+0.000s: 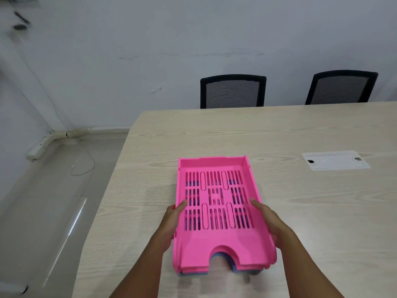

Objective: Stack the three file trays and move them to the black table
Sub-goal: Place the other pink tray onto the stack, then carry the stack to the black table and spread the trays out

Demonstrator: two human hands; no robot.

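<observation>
A pink slotted file tray (217, 239) tops a nested stack; blue tray edges (221, 255) show beneath it through the front notch and the slots. The stack sits at, or just above, the near left part of a light wooden table (300, 211). My left hand (171, 224) grips the stack's left side with the thumb over the rim. My right hand (270, 224) grips the right side the same way. How many trays lie under the pink one is hidden. No black table is in view.
A white cable cover plate (335, 160) is set into the table at the right. Two black mesh chairs (233, 91) (341, 87) stand behind the far edge against a white wall. Grey floor with a loose cable (83, 166) lies to the left.
</observation>
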